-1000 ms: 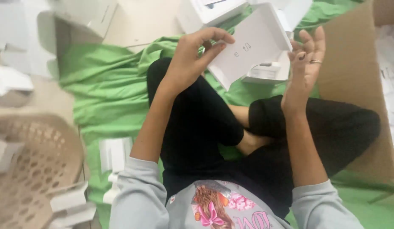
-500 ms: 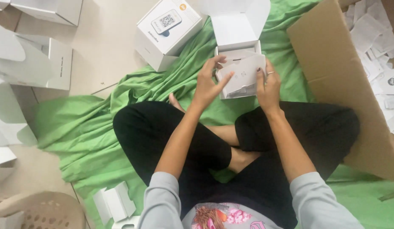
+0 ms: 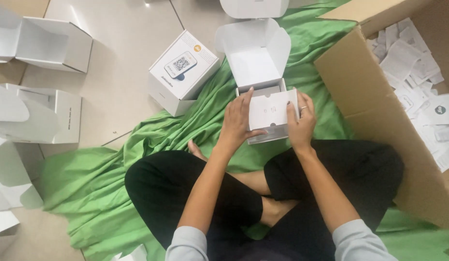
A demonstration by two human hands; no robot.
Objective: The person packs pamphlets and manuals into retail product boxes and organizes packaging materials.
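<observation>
The cardboard carton (image 3: 379, 96) stands at the person's right, its open interior strewn with white paper slips (image 3: 417, 87). A green cloth (image 3: 137, 164) covers the floor beneath the seated, cross-legged person. On the tiles beyond it sit a closed printed white box (image 3: 183, 72) and several empty open white boxes (image 3: 45, 43). Directly ahead of the knees, on the cloth, lies the open white box (image 3: 258, 60) with its lid flap folded back. The white card insert (image 3: 271, 110) sits at the mouth of this box, held level over the tray. The insert appears to be thin folded card: light, fairly stiff across its face, easily creased at the corners, and not slippery. It is best gripped at its two short edges, as shown. The left hand (image 3: 236, 118) clasps the left edge, thumb underneath and fingers curled over the top. The right hand (image 3: 301, 123), wearing a ring, pinches the right edge in the same manner. Both forearms extend forward over the knees, wrists bent slightly downward, elbows close to the body.
</observation>
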